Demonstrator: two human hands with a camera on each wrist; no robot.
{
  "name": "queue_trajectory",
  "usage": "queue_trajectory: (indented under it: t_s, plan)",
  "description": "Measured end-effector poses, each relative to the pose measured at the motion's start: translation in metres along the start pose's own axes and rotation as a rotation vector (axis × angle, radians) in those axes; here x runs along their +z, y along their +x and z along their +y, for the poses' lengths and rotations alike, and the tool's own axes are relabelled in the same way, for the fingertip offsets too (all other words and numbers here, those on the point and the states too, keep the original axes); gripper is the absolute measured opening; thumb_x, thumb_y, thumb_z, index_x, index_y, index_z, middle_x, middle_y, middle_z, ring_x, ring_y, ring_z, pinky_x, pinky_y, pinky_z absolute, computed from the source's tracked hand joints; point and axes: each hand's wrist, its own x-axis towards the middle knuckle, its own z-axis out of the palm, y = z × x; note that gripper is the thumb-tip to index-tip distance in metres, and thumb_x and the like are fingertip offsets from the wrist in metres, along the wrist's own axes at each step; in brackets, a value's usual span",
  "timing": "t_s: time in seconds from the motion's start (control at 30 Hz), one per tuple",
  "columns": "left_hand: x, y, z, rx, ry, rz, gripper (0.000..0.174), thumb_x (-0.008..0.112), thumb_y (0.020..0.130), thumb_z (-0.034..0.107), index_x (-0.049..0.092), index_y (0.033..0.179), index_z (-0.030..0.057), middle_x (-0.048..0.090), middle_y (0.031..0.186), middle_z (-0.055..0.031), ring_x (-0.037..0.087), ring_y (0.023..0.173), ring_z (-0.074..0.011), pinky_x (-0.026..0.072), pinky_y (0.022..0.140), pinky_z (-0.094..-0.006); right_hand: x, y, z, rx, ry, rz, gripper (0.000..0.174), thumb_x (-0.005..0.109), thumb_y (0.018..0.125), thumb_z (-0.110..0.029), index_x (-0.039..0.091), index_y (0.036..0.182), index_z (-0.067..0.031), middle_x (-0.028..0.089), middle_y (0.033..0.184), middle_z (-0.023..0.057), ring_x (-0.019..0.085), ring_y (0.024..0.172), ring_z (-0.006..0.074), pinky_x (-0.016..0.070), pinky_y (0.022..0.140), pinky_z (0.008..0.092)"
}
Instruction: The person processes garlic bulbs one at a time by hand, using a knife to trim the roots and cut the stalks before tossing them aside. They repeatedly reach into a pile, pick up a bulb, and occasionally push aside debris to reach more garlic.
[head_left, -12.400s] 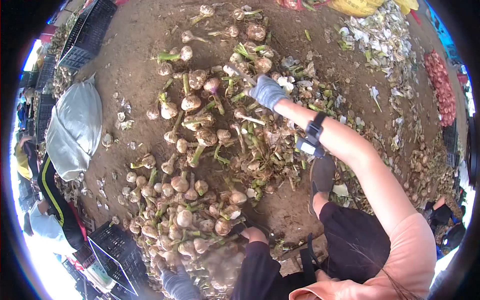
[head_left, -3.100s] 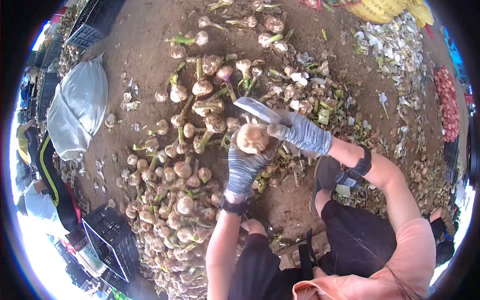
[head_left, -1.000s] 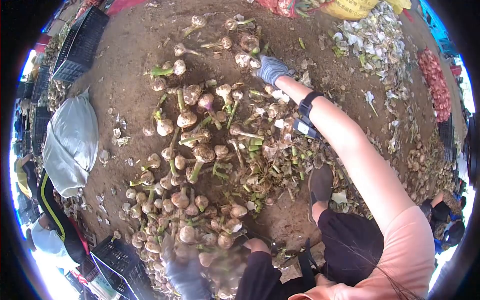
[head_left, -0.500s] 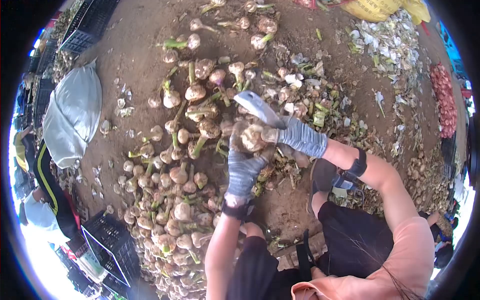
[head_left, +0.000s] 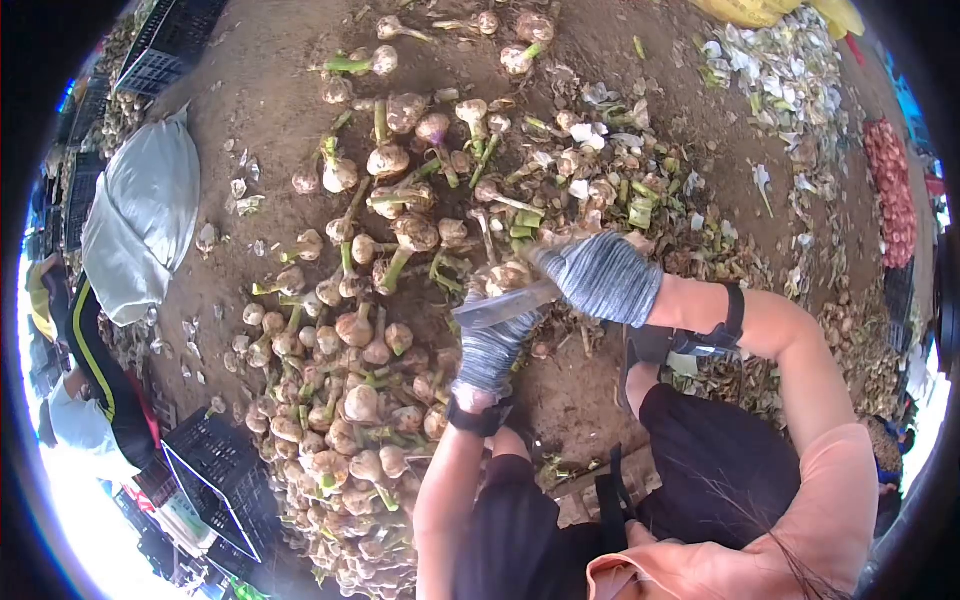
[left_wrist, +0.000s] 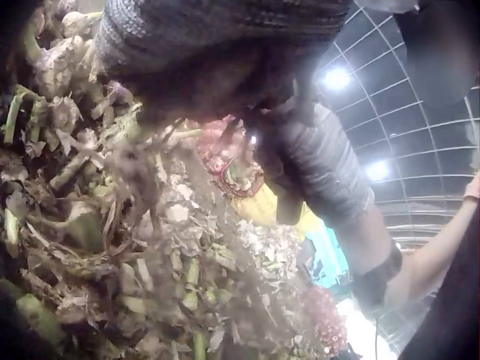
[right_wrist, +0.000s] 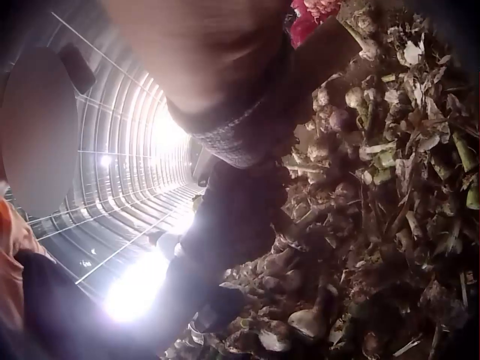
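Note:
In the head view both hands wear grey striped knit gloves and meet over the scraps. My left hand [head_left: 492, 350] holds a garlic bulb [head_left: 507, 274] from below, partly covered by the knife and the other hand. My right hand [head_left: 607, 278] grips a knife; its broad blade [head_left: 505, 304] lies across the near side of the bulb, pointing left over the left glove. The knife handle is hidden in the fist. In the left wrist view, the left glove [left_wrist: 217, 37] looms dark at the top, with the right glove [left_wrist: 322, 165] beyond. The right wrist view shows the hands mostly in shadow.
A large heap of garlic bulbs [head_left: 360, 405] lies near left, with scattered stemmed bulbs [head_left: 415, 233] farther out. Cut stems and skins [head_left: 640, 205] litter the ground at right. A black crate [head_left: 215, 465], a pale sack [head_left: 145, 220] and a red net bag [head_left: 887, 190] stand around.
A second ago the right hand reached to far bulbs and the left was over the heap. Both then came together on a bulb, and the blade has swung from pointing away to lying across it.

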Motion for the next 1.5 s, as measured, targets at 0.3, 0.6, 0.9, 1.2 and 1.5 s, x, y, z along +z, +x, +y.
queue_trajectory:
  t_s: [0.3, 0.6, 0.9, 1.2, 1.5]
  plan:
    - [0.034, 0.005, 0.022, -0.054, -0.373, 0.052, 0.029, 0.071, 0.077, 0.017, 0.065, 0.099, -0.0010, 0.069, 0.089, -0.0072, 0.064, 0.076, -0.0127, 0.0502, 0.067, -0.0250, -0.011, -0.027, 0.007, 0.209, 0.081, -0.155, 0.036, 0.053, 0.085, -0.009, 0.052, 0.120, -0.0010, 0.063, 0.070, 0.0111, 0.063, 0.060, 0.0237, 0.0537, 0.053, 0.0341]
    - [0.025, -0.011, 0.035, -0.123, -0.307, 0.084, 0.025, 0.077, 0.072, 0.013, 0.066, 0.091, 0.0002, 0.066, 0.075, -0.0011, 0.058, 0.068, -0.0078, 0.0466, 0.064, -0.0251, 0.033, -0.049, 0.023, 0.131, 0.106, -0.025, 0.045, 0.053, 0.085, -0.012, 0.046, 0.129, -0.0037, 0.056, 0.062, 0.0077, 0.058, 0.054, 0.0223, 0.0478, 0.048, 0.0356]
    - [0.017, -0.019, 0.017, -0.276, -0.883, 0.089, 0.052, 0.076, 0.072, 0.010, 0.046, 0.115, 0.0047, 0.058, 0.097, -0.0081, 0.059, 0.092, -0.0196, 0.0526, 0.080, -0.0328, 0.003, -0.065, 0.054, 0.587, 0.465, -0.185, 0.031, 0.047, 0.092, -0.031, 0.057, 0.116, -0.0135, 0.062, 0.072, 0.0133, 0.062, 0.064, 0.0241, 0.0513, 0.060, 0.0369]
    - [0.008, -0.006, 0.015, 0.179, 0.313, -0.003, 0.037, 0.081, 0.062, 0.021, 0.059, 0.085, 0.0024, 0.059, 0.087, -0.0141, 0.059, 0.084, -0.0251, 0.0489, 0.074, -0.0337, 0.024, -0.014, 0.019, 0.539, 0.677, -0.354, 0.028, 0.051, 0.088, -0.028, 0.062, 0.102, -0.0055, 0.064, 0.076, 0.0153, 0.062, 0.067, 0.0278, 0.0508, 0.067, 0.0390]
    - [-0.006, 0.004, 0.024, 0.118, -0.887, -0.039, 0.039, 0.077, 0.068, 0.008, 0.057, 0.101, 0.0063, 0.059, 0.092, -0.0073, 0.058, 0.079, -0.0156, 0.0488, 0.072, -0.0274, 0.048, -0.062, 0.055, 0.796, 0.639, -0.425, 0.024, 0.055, 0.086, -0.025, 0.063, 0.096, -0.0059, 0.059, 0.064, 0.0130, 0.056, 0.057, 0.0243, 0.0477, 0.059, 0.0375]
